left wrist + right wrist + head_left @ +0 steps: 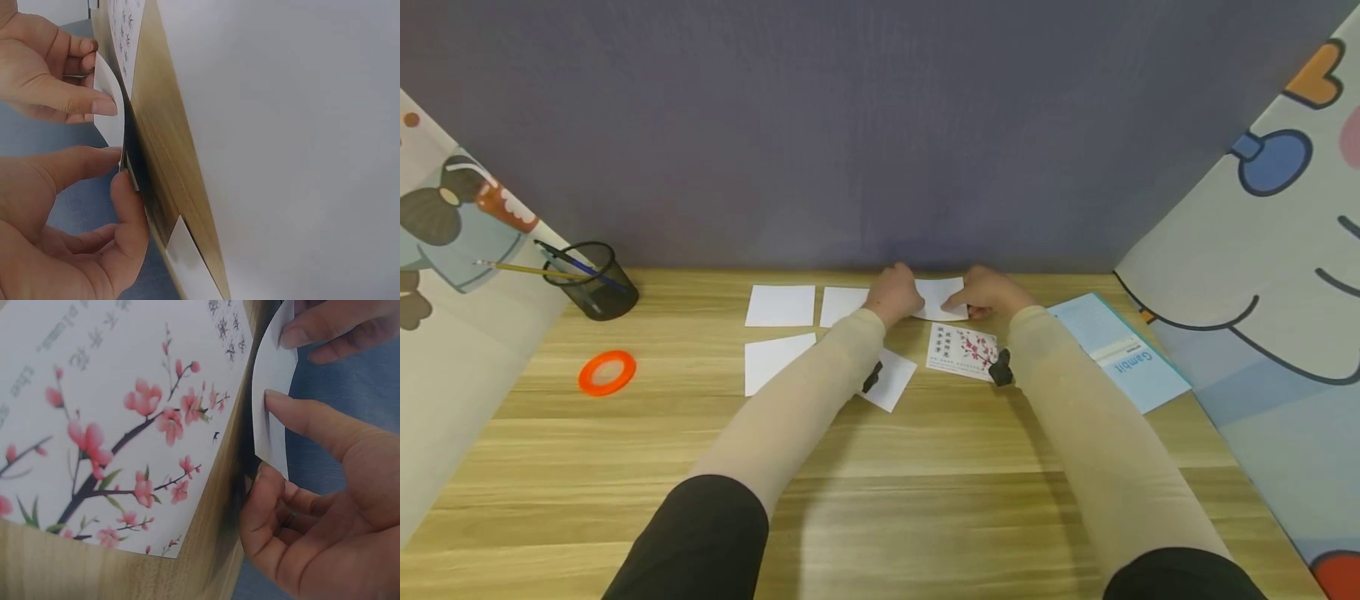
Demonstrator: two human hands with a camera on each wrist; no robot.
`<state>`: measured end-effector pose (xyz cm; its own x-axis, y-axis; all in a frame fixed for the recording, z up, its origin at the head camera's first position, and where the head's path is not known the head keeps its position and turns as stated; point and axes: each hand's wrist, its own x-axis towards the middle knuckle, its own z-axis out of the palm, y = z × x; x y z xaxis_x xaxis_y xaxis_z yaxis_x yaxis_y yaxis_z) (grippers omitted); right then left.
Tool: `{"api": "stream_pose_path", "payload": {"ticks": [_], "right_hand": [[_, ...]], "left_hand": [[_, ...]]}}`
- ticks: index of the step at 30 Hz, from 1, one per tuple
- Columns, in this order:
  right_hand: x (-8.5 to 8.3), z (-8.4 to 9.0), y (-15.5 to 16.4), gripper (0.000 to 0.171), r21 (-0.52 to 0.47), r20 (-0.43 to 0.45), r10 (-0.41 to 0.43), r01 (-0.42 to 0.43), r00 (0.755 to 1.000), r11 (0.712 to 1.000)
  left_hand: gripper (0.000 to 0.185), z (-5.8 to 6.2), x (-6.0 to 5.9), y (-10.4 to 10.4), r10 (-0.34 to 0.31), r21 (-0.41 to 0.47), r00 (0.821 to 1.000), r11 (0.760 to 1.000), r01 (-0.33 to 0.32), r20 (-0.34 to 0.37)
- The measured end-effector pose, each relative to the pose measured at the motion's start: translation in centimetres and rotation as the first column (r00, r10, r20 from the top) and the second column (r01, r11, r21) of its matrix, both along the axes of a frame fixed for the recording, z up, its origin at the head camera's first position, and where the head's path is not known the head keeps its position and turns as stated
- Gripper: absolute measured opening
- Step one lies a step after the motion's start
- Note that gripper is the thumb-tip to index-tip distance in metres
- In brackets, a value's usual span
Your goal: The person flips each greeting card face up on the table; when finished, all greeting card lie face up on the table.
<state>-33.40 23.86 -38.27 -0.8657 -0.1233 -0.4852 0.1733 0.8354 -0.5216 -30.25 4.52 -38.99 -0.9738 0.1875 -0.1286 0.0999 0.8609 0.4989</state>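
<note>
Blank white card (934,300) is sitting upper centre of the head frame, bowing slightly, long axis apparently running left-right. Left hand (895,294) is pinching its left end, right hand (994,290) its right; neither's nearer. Grey partition (865,167) is rising just behind, plum-blossom card (962,350) lying just below. Room's opening bottom centre, along wood-grain tabletop (932,500).

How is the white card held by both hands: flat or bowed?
Bowed: the right wrist view shows the white card curved between the left hand and right hand.
</note>
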Motion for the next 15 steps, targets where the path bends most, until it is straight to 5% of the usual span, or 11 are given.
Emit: {"api": "stream_pose_path", "payload": {"ticks": [10, 14, 15], "right_hand": [[0.0, 0.4, 0.0, 0.041, -0.015, -0.025, -0.015, 0.014, 1.000, 1.000], [0.1, 0.4, 0.0, 0.039, -0.043, -0.016, -0.041, 0.041, 0.999, 0.998], [0.1, 0.4, 0.0, 0.039, -0.049, -0.014, -0.046, 0.045, 0.999, 0.998]], "left_hand": [[0.052, 0.5, 0.1, -0.5, 0.011, 0.035, 0.999, 0.999, -0.012, 0.036], [0.045, 0.3, -0.2, -0.6, 0.015, 0.051, 0.998, 0.999, -0.018, 0.055], [0.041, -0.7, -1.1, -0.6, 0.014, 0.059, 0.998, 0.998, -0.017, 0.061]]}}
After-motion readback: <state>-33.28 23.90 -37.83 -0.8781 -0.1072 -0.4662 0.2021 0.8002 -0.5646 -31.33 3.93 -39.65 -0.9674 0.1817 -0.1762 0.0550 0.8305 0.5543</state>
